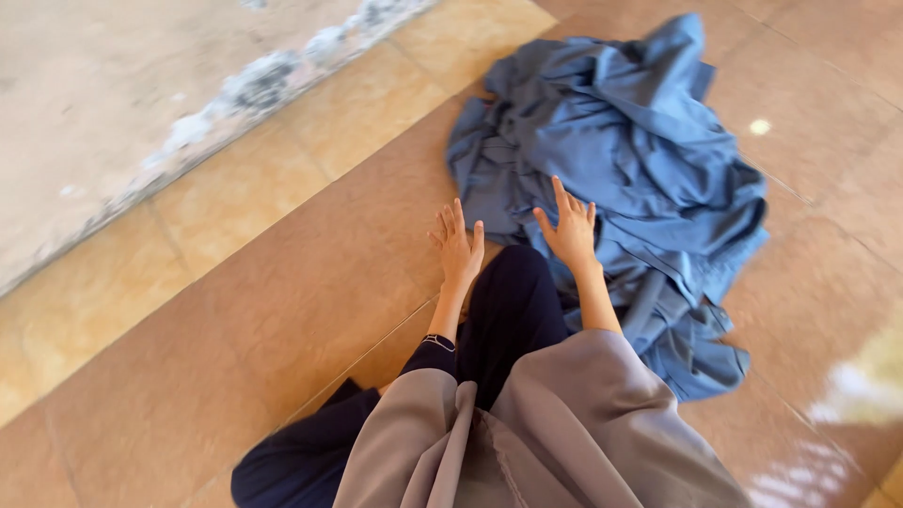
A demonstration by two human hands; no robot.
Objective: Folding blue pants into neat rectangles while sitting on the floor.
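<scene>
Here, crumpled blue cloth (621,160) just ahead, right hand (569,230) touching its edge, left hand (458,246) beside, both spread flat.

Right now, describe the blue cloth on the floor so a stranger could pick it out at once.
Start at the tiled floor of tan and reddish-brown squares beside a pale rough wall. Ahead of the person's knees lies the blue cloth, a large crumpled heap, with the right hand spread on its near edge. It is the only blue, rumpled thing; the person's own clothes are grey and dark navy.
</scene>
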